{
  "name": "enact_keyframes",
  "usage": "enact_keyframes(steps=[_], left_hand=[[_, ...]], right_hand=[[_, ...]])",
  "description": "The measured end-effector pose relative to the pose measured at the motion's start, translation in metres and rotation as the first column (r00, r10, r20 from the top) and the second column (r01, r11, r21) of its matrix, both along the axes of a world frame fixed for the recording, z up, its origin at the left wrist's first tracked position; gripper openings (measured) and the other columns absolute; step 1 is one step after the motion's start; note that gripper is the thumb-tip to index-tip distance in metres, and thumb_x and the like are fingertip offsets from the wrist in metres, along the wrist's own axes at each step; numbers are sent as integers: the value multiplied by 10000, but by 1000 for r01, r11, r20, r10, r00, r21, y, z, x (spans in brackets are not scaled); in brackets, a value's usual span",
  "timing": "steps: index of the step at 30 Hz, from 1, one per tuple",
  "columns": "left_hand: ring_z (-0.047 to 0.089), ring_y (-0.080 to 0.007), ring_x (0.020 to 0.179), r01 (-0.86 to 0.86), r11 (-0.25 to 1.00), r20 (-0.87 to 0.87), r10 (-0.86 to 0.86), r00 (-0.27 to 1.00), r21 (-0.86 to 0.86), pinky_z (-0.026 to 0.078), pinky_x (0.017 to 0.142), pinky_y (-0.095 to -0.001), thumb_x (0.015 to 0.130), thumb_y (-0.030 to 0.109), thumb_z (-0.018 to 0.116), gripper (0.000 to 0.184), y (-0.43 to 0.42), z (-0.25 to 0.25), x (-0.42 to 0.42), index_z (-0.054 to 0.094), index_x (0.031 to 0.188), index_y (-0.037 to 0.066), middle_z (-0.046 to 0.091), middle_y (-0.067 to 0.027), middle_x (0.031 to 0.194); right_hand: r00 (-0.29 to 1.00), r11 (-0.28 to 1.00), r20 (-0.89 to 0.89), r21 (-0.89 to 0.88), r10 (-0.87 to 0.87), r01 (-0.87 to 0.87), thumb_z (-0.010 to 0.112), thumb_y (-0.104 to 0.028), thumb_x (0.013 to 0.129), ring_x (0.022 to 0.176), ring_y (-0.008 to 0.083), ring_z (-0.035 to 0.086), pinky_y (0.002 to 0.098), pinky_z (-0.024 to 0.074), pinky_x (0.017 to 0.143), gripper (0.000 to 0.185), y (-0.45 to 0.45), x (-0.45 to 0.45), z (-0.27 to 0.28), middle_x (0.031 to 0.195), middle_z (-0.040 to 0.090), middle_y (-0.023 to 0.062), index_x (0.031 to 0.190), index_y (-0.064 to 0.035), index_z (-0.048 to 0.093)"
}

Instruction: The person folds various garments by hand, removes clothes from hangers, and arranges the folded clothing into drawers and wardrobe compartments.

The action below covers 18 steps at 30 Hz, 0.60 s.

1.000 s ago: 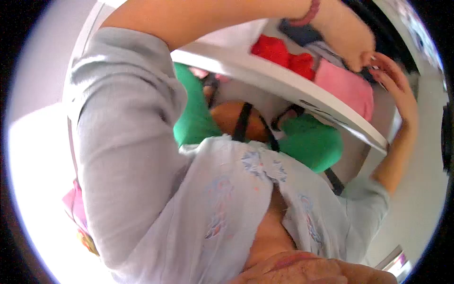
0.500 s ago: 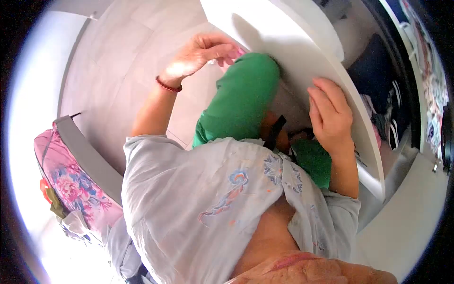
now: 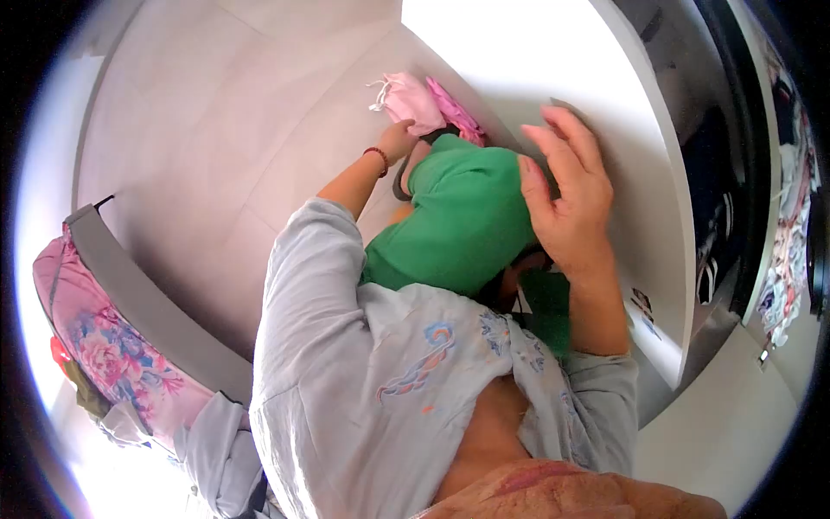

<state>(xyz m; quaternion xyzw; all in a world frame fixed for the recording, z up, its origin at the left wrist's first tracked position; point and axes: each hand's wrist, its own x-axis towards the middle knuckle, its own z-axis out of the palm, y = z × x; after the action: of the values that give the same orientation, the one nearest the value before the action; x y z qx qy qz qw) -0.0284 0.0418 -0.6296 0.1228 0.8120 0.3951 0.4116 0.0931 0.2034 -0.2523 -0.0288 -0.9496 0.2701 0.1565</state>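
A pale pink drawstring pouch (image 3: 413, 105) with white cords lies on the floor near my foot, beside a brighter pink cloth item (image 3: 456, 109). My left hand (image 3: 398, 141), with a dark red bracelet at the wrist, reaches down to the pouch's lower edge, and its fingers are closed on it; the fingertips are partly hidden. Over my green-clothed knee, my right hand (image 3: 566, 190) is raised with its fingers apart and nothing in them. It is in front of the white panel (image 3: 644, 173), and I cannot tell whether it touches it.
Dark clothes (image 3: 713, 190) lie in the compartment behind the white panel. At the left stands a grey-edged pink floral item (image 3: 112, 346), with a grey garment (image 3: 220, 450) near it. Patterned fabric (image 3: 787, 251) shows at the far right. The floor (image 3: 216, 112) is light tiled.
My left hand has moved down to the pink pouch, which now shows more fully. My right hand has shifted slightly up and left, its fingers more spread. Earlier, both hands were over folded clothes.
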Motion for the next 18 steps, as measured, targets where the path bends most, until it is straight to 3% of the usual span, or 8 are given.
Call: enact_keyframes(steps=[7, 8, 9, 11, 12, 14, 17, 18], left_hand=[[598, -303, 932, 99, 983, -73, -89, 993, 152, 542, 714, -345, 881, 117, 522, 341, 8, -182, -20, 447, 1174, -40, 574, -200, 1009], [598, -316, 892, -86, 970, 1, 88, 996, 228, 544, 705, -359, 887, 103, 510, 257, 11, -166, -17, 477, 1096, -42, 568, -195, 958], [597, -294, 849, -391, 901, 357, 308, 882, 190, 536, 678, -349, 885, 100, 513, 241, 19, -148, -18, 488, 1081, -37, 566, -177, 938], [593, -252, 763, -952, 240, 740, 672, 21, -191, 520, 624, -330, 882, 96, 520, 210, 42, -39, -24, 510, 1051, -28, 563, -142, 898], [593, -252, 763, -954, 229, 743, 670, 11, -193, 520, 624, -330, 882, 96, 520, 210, 38, -57, -20, 510, 1051, -28, 563, -142, 898], [540, -194, 655, -805, 582, 837, 379, 394, 115, 455, 526, -309, 879, 109, 542, 172, 27, -92, -25, 522, 1010, 0, 557, -85, 825], [497, -157, 631, -885, 455, 794, 571, 208, -96, 385, 502, -282, 863, 127, 569, 105, 36, -32, -34, 535, 930, 54, 532, -37, 747], [486, -142, 640, -868, 496, 762, 576, 297, -36, 365, 529, -257, 835, 156, 603, 103, 35, -25, -33, 537, 841, 77, 521, -20, 708]], right_hand=[[938, 940, 215, -266, 272, -212, 588, -115, 797, 946, 347, 560, 382, 441, 842, 280, 11, -42, -56, 1025, 580, 191, 1049, 6, 567], [881, 902, 343, -392, 326, -181, 577, -106, 817, 978, 268, 554, 340, 429, 864, 287, 15, -45, -70, 1053, 583, 158, 1076, 17, 557], [801, 854, 456, -505, 388, -126, 566, -96, 837, 1010, 190, 548, 299, 417, 887, 294, 19, -48, -80, 1080, 585, 126, 1103, 28, 548], [721, 753, 504, -657, 476, -38, 559, -111, 851, 1004, 171, 540, 291, 420, 883, 312, 26, -59, -93, 1077, 583, 111, 1127, 31, 532], [645, 629, 524, -773, 557, 84, 553, -125, 865, 997, 151, 532, 283, 423, 880, 330, 28, -62, -99, 1073, 581, 96, 1151, 35, 516], [587, 686, 585, -724, 560, 68, 553, -131, 868, 995, 151, 531, 281, 426, 877, 343, 26, -72, -111, 1072, 577, 93, 1165, 35, 507], [522, 748, 658, -661, 543, 55, 563, -134, 865, 997, 153, 528, 280, 430, 875, 357, 18, -92, -120, 1070, 571, 92, 1176, 33, 502], [512, 756, 671, -652, 536, 62, 573, -131, 859, 1001, 154, 528, 281, 431, 875, 359, 17, -93, -123, 1069, 570, 93, 1172, 32, 507]])
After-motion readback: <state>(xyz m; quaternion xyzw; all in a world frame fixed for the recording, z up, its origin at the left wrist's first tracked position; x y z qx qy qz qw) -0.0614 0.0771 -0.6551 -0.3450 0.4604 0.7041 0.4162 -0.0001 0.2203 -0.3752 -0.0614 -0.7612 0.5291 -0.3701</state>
